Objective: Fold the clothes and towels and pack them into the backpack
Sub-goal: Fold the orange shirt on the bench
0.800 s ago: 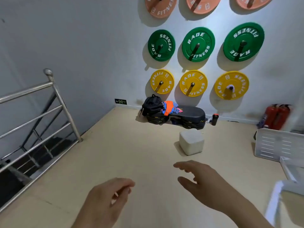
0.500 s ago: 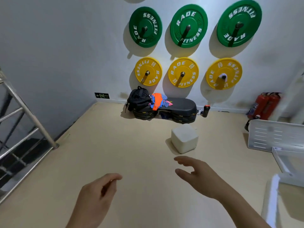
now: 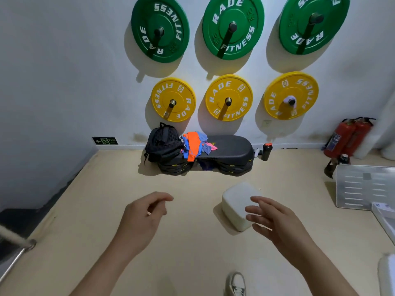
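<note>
the clothes [image 3: 193, 145] lie heaped on the black step [image 3: 232, 146] at the far wall, just right of the backpack [image 3: 162, 143], well apart from both your hands. your left hand [image 3: 139, 218], fingers loosely curled on nothing, lines up nearer them. your right hand [image 3: 275, 223], fingers spread and empty, overlaps the white block [image 3: 235, 199].

A low black padded surface [image 3: 230, 146] stands on stacked black risers [image 3: 175, 166] against the wall, on the beige floor [image 3: 128, 189]. A black backpack [image 3: 162, 144] sits upright on its left end. Just beside it lies a loose heap of orange, blue and pink clothes [image 3: 193, 145], some hanging over the front edge. On the floor are a white block [image 3: 237, 201], a black bottle [image 3: 266, 151] by the surface's right end, two red fire extinguishers [image 3: 346, 137] and a white slotted panel [image 3: 363, 186].
</note>
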